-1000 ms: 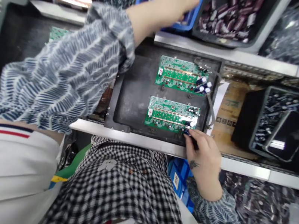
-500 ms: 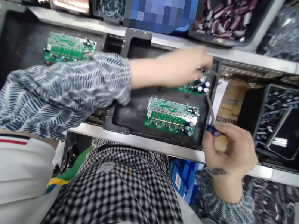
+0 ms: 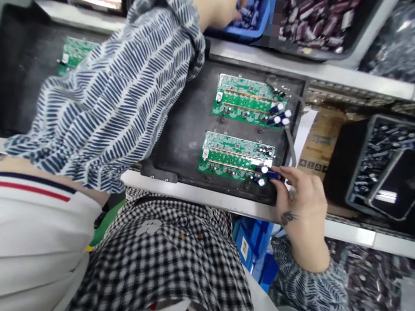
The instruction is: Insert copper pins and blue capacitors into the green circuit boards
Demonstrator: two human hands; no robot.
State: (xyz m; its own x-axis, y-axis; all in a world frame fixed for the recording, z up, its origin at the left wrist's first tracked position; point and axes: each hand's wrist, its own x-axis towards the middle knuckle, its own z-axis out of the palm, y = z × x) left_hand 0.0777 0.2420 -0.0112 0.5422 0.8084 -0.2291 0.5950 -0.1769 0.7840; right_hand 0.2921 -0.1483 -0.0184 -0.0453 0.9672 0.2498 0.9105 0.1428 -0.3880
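My right hand [image 3: 301, 199] pinches a dark blue capacitor [image 3: 274, 175] between thumb and fingertips, level with the right end of the lower green circuit board [image 3: 231, 157]. Two capacitors stand near that same end of the board. Over at the back, my left hand [image 3: 221, 0] reaches into a blue bin [image 3: 236, 34] of loose capacitors [image 3: 253, 13], its fingers curled in on one at the near side. The upper green circuit board [image 3: 245, 100] carries several white-topped capacitors at its right end. Both boards lie in a black tray [image 3: 181, 146].
Right of the tray stands a black bin of small parts [image 3: 375, 156] with a phone [image 3: 402, 184] on top. A grey cable [image 3: 291, 145] runs along the tray's right edge. Maroon capacitors [image 3: 323, 21] fill another bin behind. A second tray [image 3: 16, 72] lies left, partly behind my sleeve.
My left hand has gone from the upper board back and left into the blue bin. My right hand has carried its capacitor left to the lower board's right end.
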